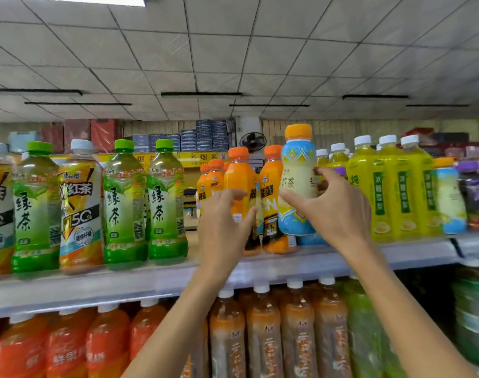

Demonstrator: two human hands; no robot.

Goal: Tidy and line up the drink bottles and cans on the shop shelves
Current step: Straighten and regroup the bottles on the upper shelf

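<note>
My right hand (339, 205) grips a pale milk-tea bottle (297, 170) with a light blue label and an orange cap, held a little above the top shelf (140, 279). My left hand (223, 222) wraps around an orange energy-drink bottle (239, 175) standing on that shelf, with a second orange bottle (271, 186) right beside it. More small orange bottles (212, 178) stand behind. Another pale blue-label bottle (449, 197) stands further right.
Green tea bottles (124, 203) and an iced red tea bottle (79, 205) line the shelf's left part. Yellow-green pear drink bottles (402, 197) and purple bottles (475, 192) fill the right. Large tea bottles (263, 331) crowd the shelf below. A gap lies between the green and orange bottles.
</note>
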